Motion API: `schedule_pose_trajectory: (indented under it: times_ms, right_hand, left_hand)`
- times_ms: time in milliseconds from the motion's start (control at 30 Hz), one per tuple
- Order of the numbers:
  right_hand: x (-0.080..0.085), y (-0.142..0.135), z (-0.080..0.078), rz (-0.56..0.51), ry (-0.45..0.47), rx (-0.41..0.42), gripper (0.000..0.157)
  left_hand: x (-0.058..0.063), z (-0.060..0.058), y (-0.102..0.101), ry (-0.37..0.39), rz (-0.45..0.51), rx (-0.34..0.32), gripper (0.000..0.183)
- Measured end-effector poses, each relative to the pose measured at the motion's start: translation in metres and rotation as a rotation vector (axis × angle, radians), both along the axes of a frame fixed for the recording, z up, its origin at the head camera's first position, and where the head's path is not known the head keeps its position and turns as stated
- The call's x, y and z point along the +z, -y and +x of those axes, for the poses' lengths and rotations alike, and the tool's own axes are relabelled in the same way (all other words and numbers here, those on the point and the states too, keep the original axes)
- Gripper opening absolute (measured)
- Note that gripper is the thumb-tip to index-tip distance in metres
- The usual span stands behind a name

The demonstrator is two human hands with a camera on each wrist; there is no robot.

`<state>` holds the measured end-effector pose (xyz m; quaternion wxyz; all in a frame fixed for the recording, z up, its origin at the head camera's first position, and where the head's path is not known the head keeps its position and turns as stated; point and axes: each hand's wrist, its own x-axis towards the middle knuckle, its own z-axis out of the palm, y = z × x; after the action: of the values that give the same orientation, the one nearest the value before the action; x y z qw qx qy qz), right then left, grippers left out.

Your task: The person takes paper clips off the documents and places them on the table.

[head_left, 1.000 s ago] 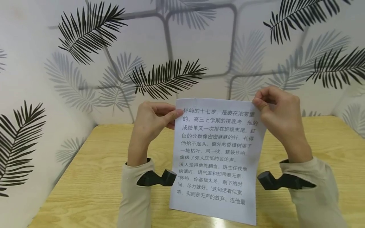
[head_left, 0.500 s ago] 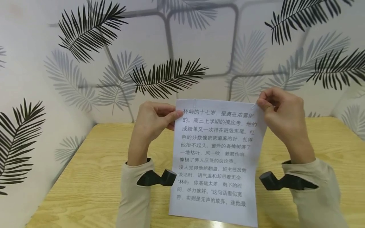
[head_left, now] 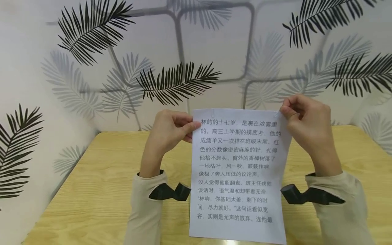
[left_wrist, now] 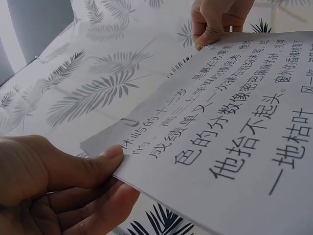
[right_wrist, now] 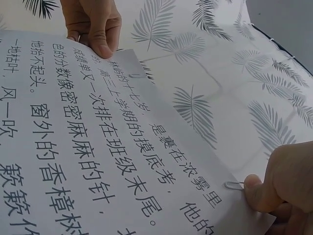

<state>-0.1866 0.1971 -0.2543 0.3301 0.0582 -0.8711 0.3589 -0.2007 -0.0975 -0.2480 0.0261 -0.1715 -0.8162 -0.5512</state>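
Observation:
Text-covered white paper is held up by its top corners, its printed side facing me. My left hand pinches the upper left edge, thumb in front and fingers behind. The right hand pinches the upper right corner. On the top edge sit two paper clips: the left paper clip near the left hand, and the right paper clip, whose outer end meets the right thumb. In the right wrist view, the right hand's other fingers are partly hidden by the thumb and paper.
A light wood-grain table lies beneath the paper. Behind it rises a pale wall covering with leaf prints. Black wrist-worn devices stick out from the beige sleeves.
The right hand has shifted slightly right, uncovering the right paper clip that it hid one second ago. The left hand keeps its grip, and the paper appears slightly farther right.

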Motion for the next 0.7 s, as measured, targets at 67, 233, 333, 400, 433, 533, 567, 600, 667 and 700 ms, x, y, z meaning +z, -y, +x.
schedule_pose_trajectory:
  times_ms: [67,233,333,400,433,533,567,600,667,700]
  right_hand:
    - [-0.0008,-0.0001,0.0005,0.000,0.007,-0.002,0.003]
    - [-0.0015,-0.0003,0.0003,0.011,-0.023,-0.002,0.006]
    - [-0.0004,0.0003,0.0018,0.006,-0.022,-0.001,0.007]
    - [-0.0007,0.0010,0.0029,0.003,-0.008,-0.001,0.008]
    - [-0.0011,0.0011,0.0031,0.000,-0.002,0.005,0.007]
    - [-0.0019,0.0011,0.0041,-0.001,0.000,0.015,0.006]
    - [-0.0022,0.0005,0.0044,-0.003,-0.002,0.020,0.006]
    - [-0.0023,-0.0002,0.0048,-0.005,-0.007,0.024,0.005]
    - [-0.0023,-0.0022,0.0056,-0.016,-0.014,0.028,0.005]
    - [-0.0022,-0.0029,0.0061,-0.020,-0.018,0.024,0.005]
  left_hand:
    - [0.0004,0.0003,0.0002,0.021,-0.011,0.000,0.013]
    - [-0.0001,0.0006,-0.0020,0.036,-0.048,-0.008,0.010]
    - [0.0001,0.0006,-0.0016,0.014,-0.054,-0.025,0.010]
    - [0.0010,0.0017,-0.0003,0.009,-0.056,-0.027,0.011]
    - [0.0015,0.0025,0.0007,0.006,-0.058,-0.028,0.011]
    - [0.0037,0.0045,0.0034,0.006,-0.048,-0.023,0.013]
    - [0.0045,0.0052,0.0043,0.004,-0.046,-0.020,0.014]
    - [0.0052,0.0058,0.0053,-0.001,-0.047,-0.019,0.014]
    - [0.0065,0.0067,0.0069,-0.010,-0.048,-0.014,0.014]
    - [0.0069,0.0068,0.0077,-0.014,-0.053,-0.009,0.014]
